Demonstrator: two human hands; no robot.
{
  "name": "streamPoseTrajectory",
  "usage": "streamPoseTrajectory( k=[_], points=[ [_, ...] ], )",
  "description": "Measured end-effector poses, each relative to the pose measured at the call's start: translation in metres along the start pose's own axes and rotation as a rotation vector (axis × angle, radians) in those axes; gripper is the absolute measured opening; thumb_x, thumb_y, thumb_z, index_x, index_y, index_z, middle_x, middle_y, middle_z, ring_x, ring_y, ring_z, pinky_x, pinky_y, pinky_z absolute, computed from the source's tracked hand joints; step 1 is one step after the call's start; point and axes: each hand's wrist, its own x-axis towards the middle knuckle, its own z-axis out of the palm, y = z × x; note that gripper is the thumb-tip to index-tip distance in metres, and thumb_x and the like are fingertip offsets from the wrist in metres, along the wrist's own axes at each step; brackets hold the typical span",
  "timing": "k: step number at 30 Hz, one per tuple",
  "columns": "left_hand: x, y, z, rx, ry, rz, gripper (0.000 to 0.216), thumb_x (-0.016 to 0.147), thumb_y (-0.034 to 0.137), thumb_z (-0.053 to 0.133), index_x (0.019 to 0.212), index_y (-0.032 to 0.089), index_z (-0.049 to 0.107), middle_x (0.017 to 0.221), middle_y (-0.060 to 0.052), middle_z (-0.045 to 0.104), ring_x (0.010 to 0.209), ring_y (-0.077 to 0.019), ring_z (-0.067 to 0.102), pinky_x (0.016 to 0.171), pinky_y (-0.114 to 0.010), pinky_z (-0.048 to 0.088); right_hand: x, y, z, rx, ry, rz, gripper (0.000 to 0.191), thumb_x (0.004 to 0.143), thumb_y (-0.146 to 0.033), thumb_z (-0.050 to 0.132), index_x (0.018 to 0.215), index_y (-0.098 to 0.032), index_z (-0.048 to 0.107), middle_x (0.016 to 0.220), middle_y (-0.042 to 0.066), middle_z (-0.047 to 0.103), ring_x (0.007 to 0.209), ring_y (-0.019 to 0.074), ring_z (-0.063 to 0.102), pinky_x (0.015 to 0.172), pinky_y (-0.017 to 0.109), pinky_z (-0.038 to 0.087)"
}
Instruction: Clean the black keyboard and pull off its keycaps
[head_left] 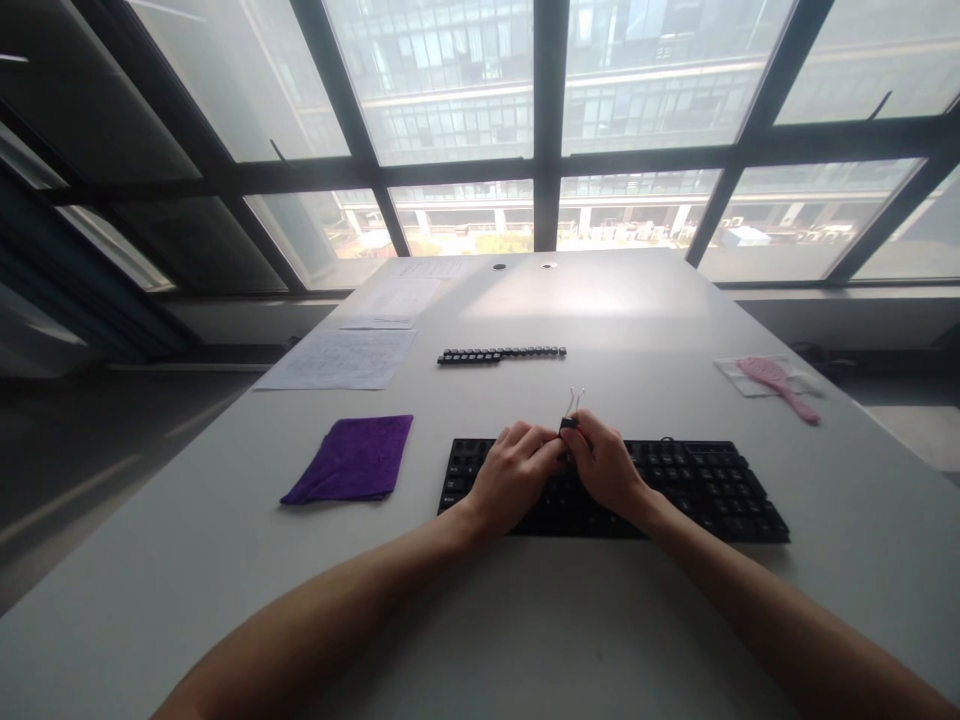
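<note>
Both my hands meet over the middle of a black keyboard (705, 490). My right hand (604, 462) is closed on a wire keycap puller (574, 402), whose two thin metal prongs point up and away from me. A small black piece (568, 424) sits at the base of the prongs, between the fingertips; whether it is the puller's handle or a keycap I cannot tell. My left hand (517, 462) is closed, its fingertips pressed against that spot. Beyond the hands, loose black keycaps (501, 354) lie in two rows. Bare key positions show at the keyboard's upper left.
A folded purple cloth (349, 460) lies left of the keyboard. Paper sheets (337, 360) run along the table's left side. On the right, a pink hairbrush (780, 385) rests on a clear plastic bag. The white table (480, 620) reaches toward large windows.
</note>
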Motion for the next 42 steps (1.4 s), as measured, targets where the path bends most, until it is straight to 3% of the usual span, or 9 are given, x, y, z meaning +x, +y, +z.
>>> streamPoseTrajectory(
  k=[10, 17, 20, 23, 29, 34, 38, 42],
  points=[
    [0.001, 0.000, -0.002, -0.063, 0.059, -0.015, 0.022, 0.097, 0.018, 0.055, 0.117, 0.021, 0.064, 0.111, -0.009, 0.059, 0.104, -0.0244, 0.052, 0.091, -0.039, 0.052, 0.001, -0.002, 0.000, 0.021, 0.012, 0.032, 0.019, 0.098, -0.032, 0.047, 0.081, -0.022, 0.047, 0.062, -0.005, 0.052, 0.055, 0.0121, 0.041, 0.057, 0.026, 0.036],
    [0.008, -0.005, -0.014, -0.214, 0.117, -0.030, 0.015, 0.097, 0.026, 0.059, 0.109, 0.022, 0.068, 0.106, -0.008, 0.064, 0.101, -0.0226, 0.057, 0.089, -0.037, 0.052, 0.003, -0.003, -0.001, 0.247, 0.048, 0.126, 0.021, 0.098, -0.038, 0.049, 0.085, -0.023, 0.050, 0.066, -0.001, 0.061, 0.058, 0.0150, 0.057, 0.057, 0.026, 0.046],
    [0.028, -0.031, -0.029, -0.265, 0.168, -0.158, 0.012, 0.094, 0.029, 0.065, 0.104, 0.022, 0.068, 0.102, -0.005, 0.067, 0.097, -0.0213, 0.060, 0.088, -0.036, 0.051, 0.004, -0.002, 0.000, 0.281, 0.039, 0.152, 0.020, 0.099, -0.039, 0.048, 0.087, -0.022, 0.051, 0.068, 0.000, 0.065, 0.058, 0.0152, 0.060, 0.057, 0.027, 0.048],
    [0.055, -0.075, -0.029, -0.215, 0.175, -0.276, 0.013, 0.090, 0.024, 0.069, 0.102, 0.021, 0.068, 0.099, -0.004, 0.068, 0.090, -0.0201, 0.060, 0.087, -0.036, 0.049, 0.004, -0.002, 0.000, 0.271, 0.018, 0.146, 0.019, 0.099, -0.037, 0.048, 0.088, -0.022, 0.051, 0.070, 0.000, 0.066, 0.058, 0.0148, 0.059, 0.058, 0.027, 0.048],
    [0.084, -0.154, 0.010, -0.005, 0.037, -0.381, 0.011, 0.082, 0.017, 0.074, 0.094, 0.018, 0.074, 0.105, -0.009, 0.061, 0.106, -0.0268, 0.051, 0.099, -0.042, 0.043, 0.003, 0.000, 0.001, 0.239, 0.009, 0.124, 0.018, 0.100, -0.034, 0.047, 0.086, -0.022, 0.050, 0.071, 0.000, 0.066, 0.059, 0.0142, 0.059, 0.060, 0.027, 0.047],
    [0.085, -0.175, 0.029, 0.055, 0.026, -0.399, 0.015, 0.080, 0.016, 0.076, 0.094, 0.018, 0.077, 0.109, -0.011, 0.054, 0.108, -0.0286, 0.045, 0.100, -0.044, 0.041, 0.002, 0.002, 0.002, 0.241, -0.012, 0.119, 0.018, 0.100, -0.032, 0.048, 0.086, -0.022, 0.051, 0.071, 0.000, 0.066, 0.060, 0.0143, 0.059, 0.061, 0.027, 0.045],
    [0.086, -0.180, 0.032, 0.077, 0.033, -0.389, 0.024, 0.079, 0.018, 0.077, 0.103, 0.020, 0.077, 0.109, -0.009, 0.055, 0.107, -0.0281, 0.046, 0.099, -0.042, 0.043, 0.002, 0.000, 0.001, 0.255, -0.020, 0.132, 0.018, 0.100, -0.033, 0.048, 0.086, -0.022, 0.051, 0.070, -0.001, 0.065, 0.059, 0.0142, 0.058, 0.061, 0.028, 0.045],
    [0.084, -0.181, 0.035, 0.090, 0.050, -0.384, 0.018, 0.080, 0.019, 0.076, 0.098, 0.022, 0.078, 0.108, -0.008, 0.056, 0.107, -0.0281, 0.047, 0.098, -0.043, 0.045, 0.002, -0.001, 0.000, 0.245, -0.033, 0.142, 0.018, 0.100, -0.033, 0.048, 0.086, -0.022, 0.051, 0.070, 0.000, 0.066, 0.060, 0.0145, 0.059, 0.062, 0.028, 0.046]
  ],
)
